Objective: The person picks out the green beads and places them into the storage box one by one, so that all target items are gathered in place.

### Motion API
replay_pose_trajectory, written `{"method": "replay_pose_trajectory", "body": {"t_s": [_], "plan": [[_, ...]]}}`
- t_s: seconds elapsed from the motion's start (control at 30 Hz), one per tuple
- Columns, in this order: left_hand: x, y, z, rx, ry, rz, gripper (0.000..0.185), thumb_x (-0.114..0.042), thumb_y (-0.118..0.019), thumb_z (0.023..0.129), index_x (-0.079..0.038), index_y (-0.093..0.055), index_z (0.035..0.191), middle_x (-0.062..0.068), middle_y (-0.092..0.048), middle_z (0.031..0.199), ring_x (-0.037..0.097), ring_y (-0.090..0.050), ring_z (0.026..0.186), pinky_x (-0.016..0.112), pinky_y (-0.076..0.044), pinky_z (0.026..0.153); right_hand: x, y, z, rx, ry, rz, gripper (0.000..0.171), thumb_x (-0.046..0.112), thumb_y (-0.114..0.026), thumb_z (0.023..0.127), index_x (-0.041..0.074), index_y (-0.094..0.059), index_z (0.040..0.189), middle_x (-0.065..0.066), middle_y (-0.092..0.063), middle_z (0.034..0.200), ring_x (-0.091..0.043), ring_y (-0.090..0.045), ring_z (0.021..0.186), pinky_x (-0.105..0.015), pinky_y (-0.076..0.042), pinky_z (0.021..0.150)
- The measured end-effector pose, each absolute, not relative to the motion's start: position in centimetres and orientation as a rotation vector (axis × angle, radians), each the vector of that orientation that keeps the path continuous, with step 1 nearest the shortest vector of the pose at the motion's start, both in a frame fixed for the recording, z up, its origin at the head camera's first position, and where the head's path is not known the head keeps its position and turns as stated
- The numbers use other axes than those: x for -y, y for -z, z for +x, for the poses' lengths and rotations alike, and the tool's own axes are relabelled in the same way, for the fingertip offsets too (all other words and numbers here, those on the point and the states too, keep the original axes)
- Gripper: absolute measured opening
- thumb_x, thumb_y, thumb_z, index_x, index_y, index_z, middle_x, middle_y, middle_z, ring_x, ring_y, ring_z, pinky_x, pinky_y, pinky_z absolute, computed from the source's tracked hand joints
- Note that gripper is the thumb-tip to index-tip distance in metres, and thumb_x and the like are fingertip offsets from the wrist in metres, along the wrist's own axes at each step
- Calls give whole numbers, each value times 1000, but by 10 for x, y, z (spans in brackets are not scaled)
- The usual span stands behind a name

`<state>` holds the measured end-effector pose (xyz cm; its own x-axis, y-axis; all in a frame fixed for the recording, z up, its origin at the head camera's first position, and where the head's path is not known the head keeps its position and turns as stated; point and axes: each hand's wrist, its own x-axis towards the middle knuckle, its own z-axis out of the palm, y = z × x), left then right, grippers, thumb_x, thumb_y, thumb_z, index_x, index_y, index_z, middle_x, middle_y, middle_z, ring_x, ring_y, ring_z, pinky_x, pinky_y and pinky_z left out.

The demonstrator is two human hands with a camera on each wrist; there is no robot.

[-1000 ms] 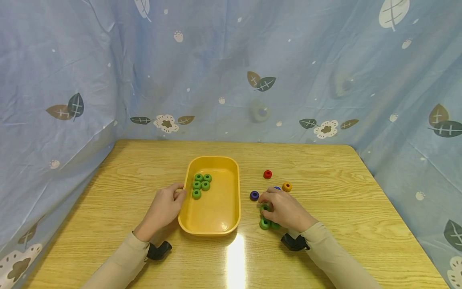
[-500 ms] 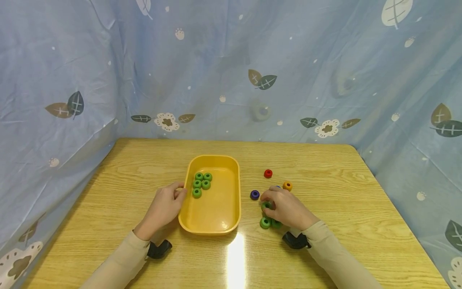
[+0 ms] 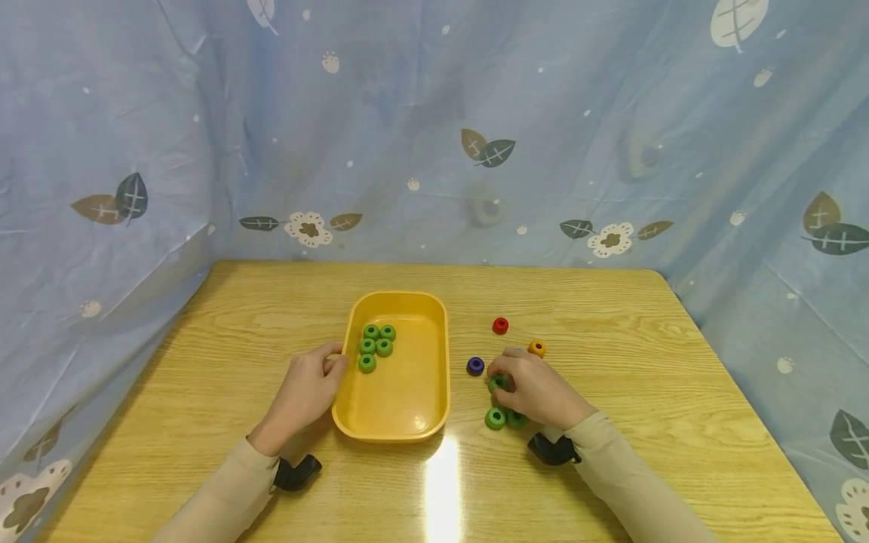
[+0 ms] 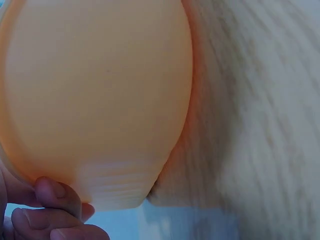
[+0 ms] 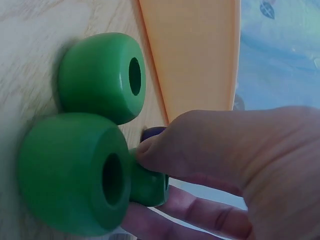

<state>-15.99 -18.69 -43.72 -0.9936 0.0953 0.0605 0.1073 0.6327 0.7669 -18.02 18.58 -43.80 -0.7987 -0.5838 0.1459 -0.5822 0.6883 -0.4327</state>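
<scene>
My left hand (image 3: 308, 386) grips the left rim of a yellow plastic tray (image 3: 434, 362) in the head view. The left wrist view shows my curled fingers (image 4: 57, 195) against the tray's side wall (image 4: 100, 90). To the right of the tray, my right hand (image 3: 539, 388) pinches a green bead (image 3: 498, 384) between thumb and fingers. Up close, the right wrist view has my thumb (image 5: 175, 145) on this green bead (image 5: 147, 185). Nearer the person lie two more green beads (image 3: 495, 418), one partly covered by the hand. Several green beads (image 3: 367, 363) sit inside the tray's left half.
A purple bead (image 3: 475, 366) lies between the tray and my right hand. Farther back are a red bead (image 3: 500, 326) and an orange bead (image 3: 537, 348). All stand on a wooden table (image 3: 611, 317), with a patterned blue curtain (image 3: 407, 113) behind it.
My right hand has shifted slightly away from the person with the pinched green bead. A blue bead visible earlier behind that hand is now hidden. The left hand stays on the tray.
</scene>
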Motion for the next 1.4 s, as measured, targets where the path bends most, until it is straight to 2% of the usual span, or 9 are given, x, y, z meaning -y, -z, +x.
{"method": "replay_pose_trajectory", "body": {"t_s": [0.07,0.3,0.43,0.53,0.77,1.0,1.23,1.4], "plan": [[187,438,-159,2819,1339,-160,33,-13,-53,109,4,-64,134,-2,-50,59,7,-38,46,23,-32,44,-185,438,-181,-2886,739,-989,17,8,-80,89,9,-76,105,-1,-64,98,-11,-52,74,-22,-47,63],[188,442,-154,2771,1377,-149,32,-14,-54,109,2,-65,135,-5,-42,54,5,-30,43,22,-28,43,-183,436,-182,-2904,752,-984,19,7,-79,89,8,-76,108,0,-64,97,-4,-47,70,-22,-45,61],[188,445,-151,2736,1417,-145,35,-14,-55,108,3,-63,138,1,-63,61,6,-36,41,23,-32,42,-183,436,-181,-2916,760,-996,20,7,-79,89,7,-75,109,-1,-64,99,-4,-47,70,-21,-46,61],[187,448,-150,2708,1435,-142,36,-14,-55,108,4,-63,138,8,-71,68,8,-40,42,24,-35,43,-183,436,-181,-2929,763,-1007,21,7,-79,88,7,-75,109,-1,-64,100,-3,-47,70,-21,-46,61],[186,453,-145,2656,1487,-109,38,-13,-56,108,7,-61,140,19,-79,90,11,-55,48,25,-42,46,-182,433,-180,-2942,782,-1042,21,6,-78,88,7,-75,109,-2,-66,101,-3,-50,72,-21,-48,64],[184,454,-143,2661,1501,-64,40,-15,-56,108,7,-60,141,10,-74,69,10,-43,41,23,-37,42,-178,424,-178,-2960,840,-1071,23,4,-77,88,6,-74,110,-3,-67,104,-9,-57,76,-22,-51,66],[185,455,-142,2657,1507,-67,42,-17,-56,108,8,-59,141,17,-78,85,8,-41,40,23,-35,41,-166,410,-179,-2978,888,-1117,19,7,-79,90,9,-74,108,-2,-66,105,-17,-63,81,-25,-54,71],[185,455,-142,2659,1506,-68,43,-18,-57,108,8,-58,142,12,-76,75,6,-36,38,22,-32,40,-153,398,-179,-2966,867,-1119,19,10,-78,91,11,-74,110,1,-66,106,-17,-64,83,-27,-55,73]]}}
